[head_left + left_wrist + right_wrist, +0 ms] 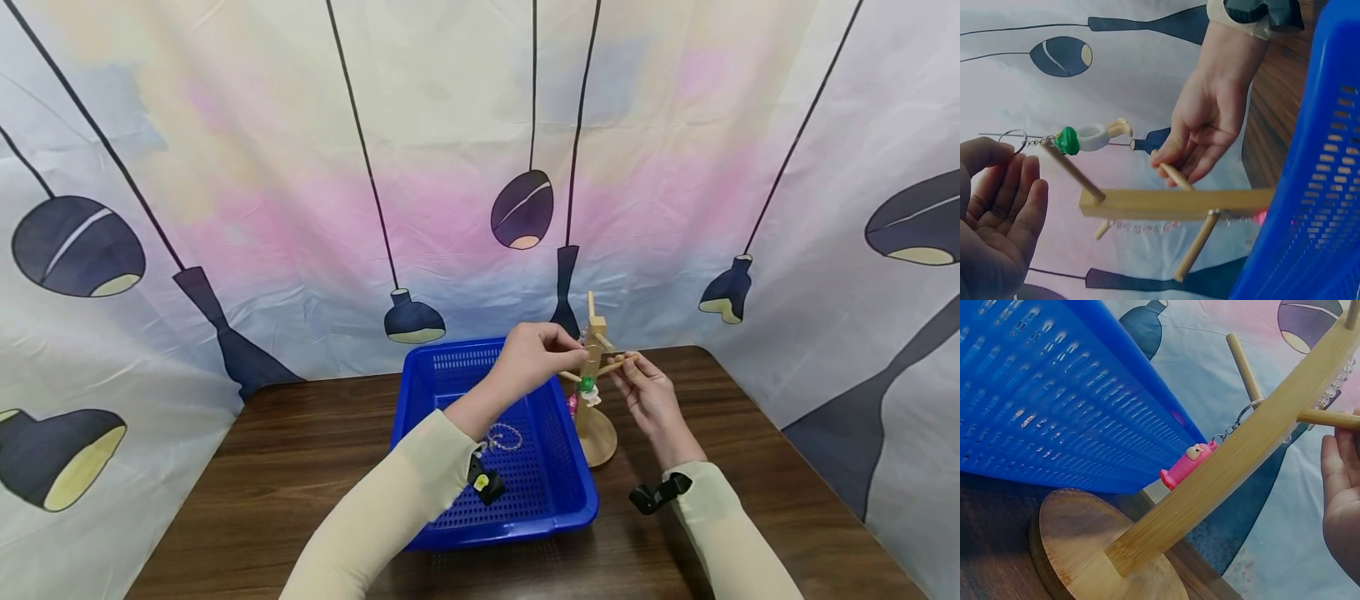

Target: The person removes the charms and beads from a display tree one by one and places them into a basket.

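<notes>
My left hand (531,358) pinches the metal ring (1015,139) of a keychain between thumb and forefinger. From that ring a green-and-white figure (1091,137) dangles by a short chain, close to an upper peg (1075,172) of the wooden rack; whether the ring is around the peg I cannot tell. On the rack's other side, my right hand (651,398) holds the end of another peg (1175,176) with thumb and fingertips. The rack's post (1210,481) rises from a round base (602,442). A pink keychain figure (1188,465) hangs on a lower peg, and a beaded bracelet (1147,228) hangs higher.
A blue plastic basket (581,504) stands left of the rack, under my left forearm. Inside it lies a beaded bracelet (506,437). The dark wooden table (300,467) ends at a printed cloth backdrop (450,100) behind the rack.
</notes>
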Tool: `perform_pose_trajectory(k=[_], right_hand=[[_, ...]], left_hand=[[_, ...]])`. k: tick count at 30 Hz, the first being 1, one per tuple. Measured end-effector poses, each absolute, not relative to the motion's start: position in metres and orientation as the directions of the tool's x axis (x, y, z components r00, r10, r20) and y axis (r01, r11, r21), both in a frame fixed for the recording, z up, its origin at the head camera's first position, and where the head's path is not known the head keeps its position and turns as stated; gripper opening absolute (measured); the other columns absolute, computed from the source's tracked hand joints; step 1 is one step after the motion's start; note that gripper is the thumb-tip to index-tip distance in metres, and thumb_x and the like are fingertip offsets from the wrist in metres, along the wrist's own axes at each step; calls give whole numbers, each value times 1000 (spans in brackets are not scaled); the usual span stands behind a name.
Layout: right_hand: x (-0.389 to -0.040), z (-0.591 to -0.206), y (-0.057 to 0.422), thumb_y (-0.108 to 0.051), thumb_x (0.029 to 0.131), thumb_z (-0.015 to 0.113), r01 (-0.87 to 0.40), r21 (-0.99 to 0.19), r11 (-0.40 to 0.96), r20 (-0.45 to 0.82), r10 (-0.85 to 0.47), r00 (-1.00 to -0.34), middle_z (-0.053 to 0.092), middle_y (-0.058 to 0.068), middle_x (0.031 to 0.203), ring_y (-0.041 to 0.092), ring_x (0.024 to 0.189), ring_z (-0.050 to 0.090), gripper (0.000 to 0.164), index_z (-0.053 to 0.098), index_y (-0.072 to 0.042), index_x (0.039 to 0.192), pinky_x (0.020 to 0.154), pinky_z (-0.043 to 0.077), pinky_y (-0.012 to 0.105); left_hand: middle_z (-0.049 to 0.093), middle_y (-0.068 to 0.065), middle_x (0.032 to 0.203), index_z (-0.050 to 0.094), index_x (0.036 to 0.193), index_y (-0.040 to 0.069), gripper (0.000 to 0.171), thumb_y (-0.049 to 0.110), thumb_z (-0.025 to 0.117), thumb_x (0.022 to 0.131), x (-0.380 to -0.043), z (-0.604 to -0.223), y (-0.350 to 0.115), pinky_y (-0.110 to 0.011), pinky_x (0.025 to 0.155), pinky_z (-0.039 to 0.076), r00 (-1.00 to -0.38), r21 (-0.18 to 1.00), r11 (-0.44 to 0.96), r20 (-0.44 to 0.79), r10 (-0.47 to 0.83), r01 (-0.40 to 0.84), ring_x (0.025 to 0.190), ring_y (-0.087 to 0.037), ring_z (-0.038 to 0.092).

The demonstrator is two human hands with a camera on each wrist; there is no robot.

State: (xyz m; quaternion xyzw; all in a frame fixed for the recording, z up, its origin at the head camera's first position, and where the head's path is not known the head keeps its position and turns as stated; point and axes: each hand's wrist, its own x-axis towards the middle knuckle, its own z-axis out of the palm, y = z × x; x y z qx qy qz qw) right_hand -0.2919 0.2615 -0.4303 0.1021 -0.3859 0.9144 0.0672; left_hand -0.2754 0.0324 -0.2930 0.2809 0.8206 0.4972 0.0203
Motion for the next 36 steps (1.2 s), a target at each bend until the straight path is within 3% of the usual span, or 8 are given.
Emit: perform_pose_trajectory(k=[12, 20, 28, 36], right_hand=[[-293, -430, 262, -4, 104, 51, -208, -686, -698, 262, 29, -965, 79, 0, 96, 8, 95, 77, 29, 78, -10, 96, 90, 58, 18], [-292, -430, 262, -6, 103, 52, -207, -716, -667, 232, 53, -971, 79, -3, 96, 6, 95, 76, 29, 78, -14, 94, 90, 58, 17], [-293, -429, 262, -6, 103, 53, -185, -720, -669, 179, 79, -981, 78, -2, 95, 7, 93, 76, 28, 77, -13, 90, 89, 58, 18], [-294, -431, 261, -4, 104, 50, -211, -689, -693, 244, 52, -968, 79, 0, 95, 8, 95, 77, 30, 78, -10, 96, 89, 59, 19]], left_hand=[[77, -10, 99, 79, 97, 7, 11, 16, 73, 94, -289, -297, -2, -28, 80, 58, -856, 799, 428, 197, 477, 423, 85, -14, 70], [77, -13, 99, 78, 100, 5, 12, 15, 72, 95, -312, -318, -22, -32, 79, 59, -900, 843, 434, 123, 418, 317, 89, -26, 72], [74, -19, 117, 75, 106, 0, 16, 12, 68, 98, -338, -342, -43, -36, 91, 61, -937, 895, 411, 23, 349, 174, 102, -30, 74], [73, -19, 118, 73, 113, -6, 25, 13, 65, 99, -354, -355, -53, -38, 96, 60, -960, 908, 410, -35, 277, 85, 110, -38, 70]])
